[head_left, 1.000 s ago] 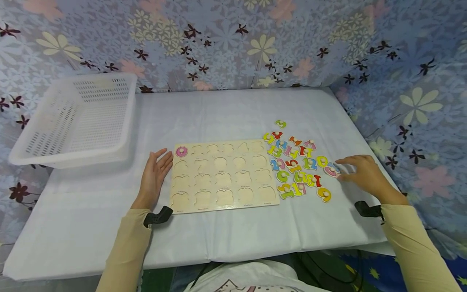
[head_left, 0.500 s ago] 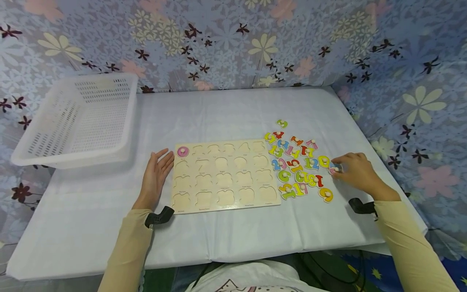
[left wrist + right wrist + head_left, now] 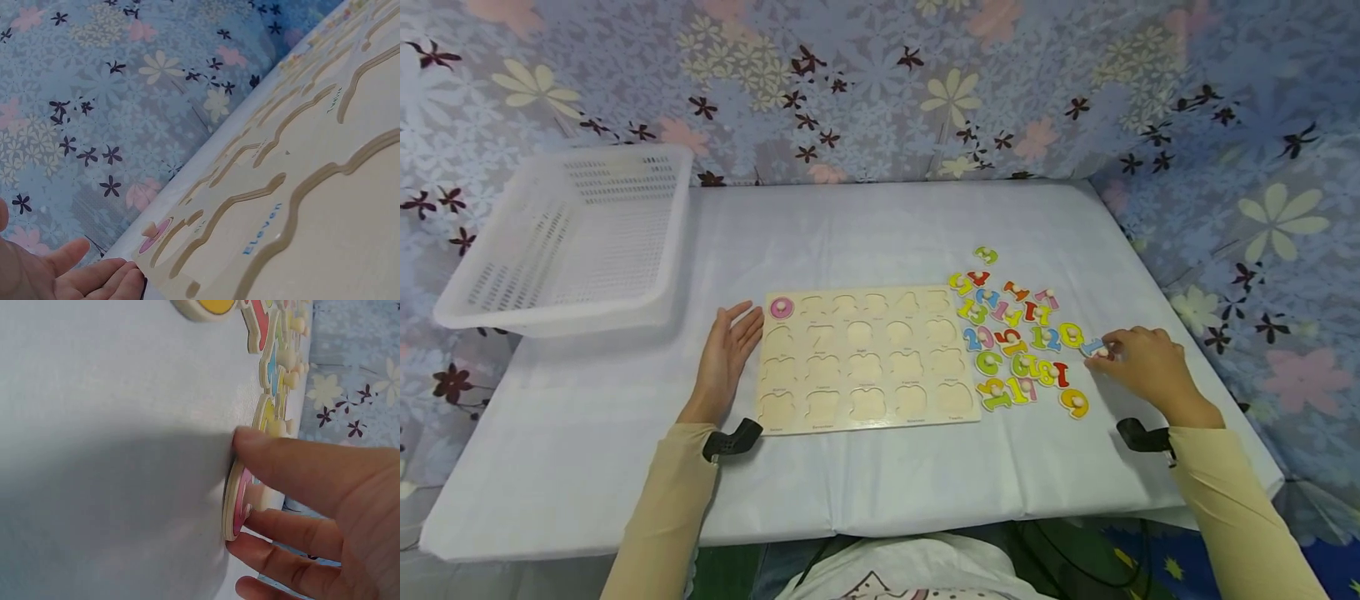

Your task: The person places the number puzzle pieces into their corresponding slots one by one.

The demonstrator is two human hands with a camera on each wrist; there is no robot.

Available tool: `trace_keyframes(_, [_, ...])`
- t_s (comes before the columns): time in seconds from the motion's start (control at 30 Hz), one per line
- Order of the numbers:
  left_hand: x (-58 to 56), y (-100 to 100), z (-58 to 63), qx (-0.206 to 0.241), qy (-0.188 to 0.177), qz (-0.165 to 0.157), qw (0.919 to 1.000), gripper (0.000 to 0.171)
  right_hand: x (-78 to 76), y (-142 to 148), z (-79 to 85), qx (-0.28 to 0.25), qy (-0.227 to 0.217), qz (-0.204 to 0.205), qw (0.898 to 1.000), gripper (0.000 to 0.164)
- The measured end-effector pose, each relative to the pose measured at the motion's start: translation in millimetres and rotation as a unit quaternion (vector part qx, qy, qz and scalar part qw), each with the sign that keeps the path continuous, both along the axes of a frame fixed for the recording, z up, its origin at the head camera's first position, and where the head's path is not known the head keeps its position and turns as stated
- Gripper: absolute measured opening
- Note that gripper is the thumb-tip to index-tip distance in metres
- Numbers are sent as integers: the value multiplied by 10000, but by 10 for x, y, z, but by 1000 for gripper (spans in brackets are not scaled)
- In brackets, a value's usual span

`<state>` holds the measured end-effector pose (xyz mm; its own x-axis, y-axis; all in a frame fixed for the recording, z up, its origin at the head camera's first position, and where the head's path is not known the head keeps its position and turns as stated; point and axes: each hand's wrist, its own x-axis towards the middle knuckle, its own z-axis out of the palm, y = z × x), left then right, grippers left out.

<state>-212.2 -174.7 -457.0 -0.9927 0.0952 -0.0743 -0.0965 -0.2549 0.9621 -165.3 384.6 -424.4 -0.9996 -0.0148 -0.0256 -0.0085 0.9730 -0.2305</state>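
Grip: right hand pinches pink number piece at its rim, lying on cloth beside pile | Left hand flat against puzzle board | We judge piece light, rigid; peg just inside fingers offers surer hold.

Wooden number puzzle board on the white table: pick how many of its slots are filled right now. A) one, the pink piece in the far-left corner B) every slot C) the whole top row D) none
A: on the wooden number puzzle board, only the round pink piece sits in a slot; every other cut-out is bare wood.
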Motion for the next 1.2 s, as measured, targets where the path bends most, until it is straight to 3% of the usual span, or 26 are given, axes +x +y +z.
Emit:
trace_keyframes(0.3, [-11, -14, -3, -80, -6, 22, 10000, 74, -22, -156, 88, -365, 58, -62, 9993, 53])
trace_keyframes(0.53, [-15, -11, 16, -29, -50, 39, 10000, 73, -85, -700, 223, -782, 471, 932, 9914, 46])
trace_keyframes(0.83, [-8, -14, 30, -39, -93, 29, 9999, 71, -172, -1598, 204, -970, 830, 2458, 9609, 40])
trace_keyframes(1.2, [-8, -20, 17, -166, -37, 26, 9999, 73, -116, -2468, 81, -958, 673, 3664, 9231, 38])
